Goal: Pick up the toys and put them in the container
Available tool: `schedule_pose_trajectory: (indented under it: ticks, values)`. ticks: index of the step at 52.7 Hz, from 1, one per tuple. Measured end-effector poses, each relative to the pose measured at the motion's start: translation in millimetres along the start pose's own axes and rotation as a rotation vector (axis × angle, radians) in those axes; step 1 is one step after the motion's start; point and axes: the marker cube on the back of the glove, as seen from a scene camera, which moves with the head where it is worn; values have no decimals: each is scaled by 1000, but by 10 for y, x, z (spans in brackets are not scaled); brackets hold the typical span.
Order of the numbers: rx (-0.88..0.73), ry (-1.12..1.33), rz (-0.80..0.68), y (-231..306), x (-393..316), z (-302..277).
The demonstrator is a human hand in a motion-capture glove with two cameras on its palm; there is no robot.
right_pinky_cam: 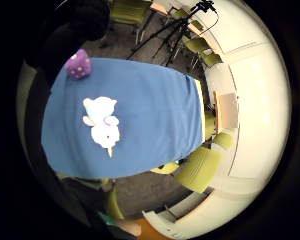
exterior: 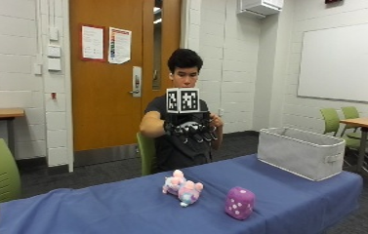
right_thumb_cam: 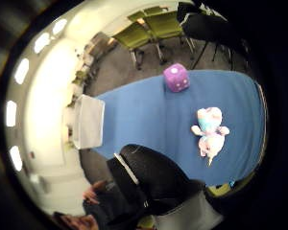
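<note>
The gloved right hand (exterior: pixel 193 130) is held up in front of the person's chest, well above the table, with the palm turned toward the tabletop and nothing in it; the fingers appear to hang loosely curled, though the outside view is too coarse for certainty and the bare hand (exterior: pixel 216 122) sits close against it. Below and in front of the hand, a pastel plush animal (exterior: pixel 182 187) lies on its side on the blue tablecloth (exterior: pixel 105 207), near the middle of the table. Just beside it, apart and not touching, a purple plush die (exterior: pixel 240 203) with white dots stands nearer the front edge. The grey fabric container (exterior: pixel 298 151) sits at the far end of the table, well apart from both toys, open side up. Neither toy is judged to have been collected yet. Several risks are noted from here. The die lies close to the table edge, so a glancing approach could knock it off. The plush animal is soft and irregular, so a pinch on a limb alone could let it swing or slip during the carry. The container's walls look soft; a release made too low at the rim could catch it and leave the toy outside.
</note>
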Motion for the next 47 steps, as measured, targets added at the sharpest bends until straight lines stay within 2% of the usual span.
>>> schedule_pose_trajectory:
  ticks: [14, 21, 34, 47]
  values:
    - [70, 176, -58, 159, -122, 602]
    - [87, 129, -76, 170, -230, 747]
    - [1, 64, 8, 77, -35, 1013]
    - [-119, 32, 80, 47, 205, 1545]
